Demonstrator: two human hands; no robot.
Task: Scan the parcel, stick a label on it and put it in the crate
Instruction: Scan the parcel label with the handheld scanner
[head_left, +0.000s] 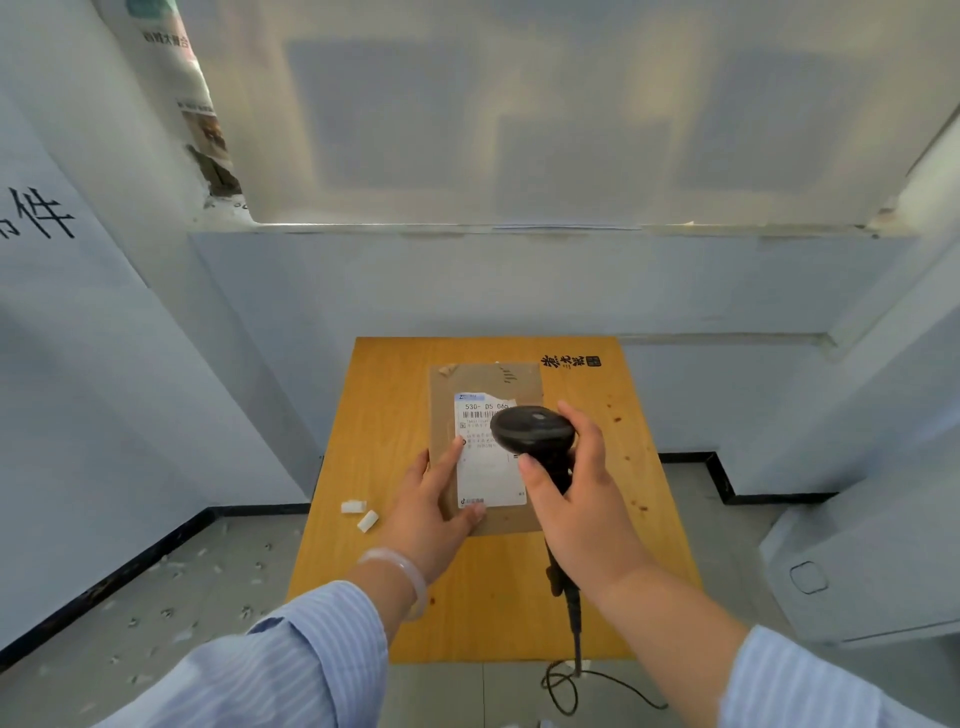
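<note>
Two hands, left hand (436, 506) flat on parcel (485, 447), right hand (576, 499) gripping scanner (532, 428), barcode half-hidden.

Table (597, 587) centre, far edge toward wall. Parcel (447, 410) flat on table, far half. Label (485, 467) on parcel. Left hand (434, 512) on parcel's near-left corner. Right hand (582, 499) just right, holding scanner (532, 428) above label's far-right part. Cable (574, 675) runs off near edge to floor. Two small scraps (360, 513) beyond table's left edge.

Soft, even daylight from the frosted window (519, 119); edges bend, shadows faint.
</note>
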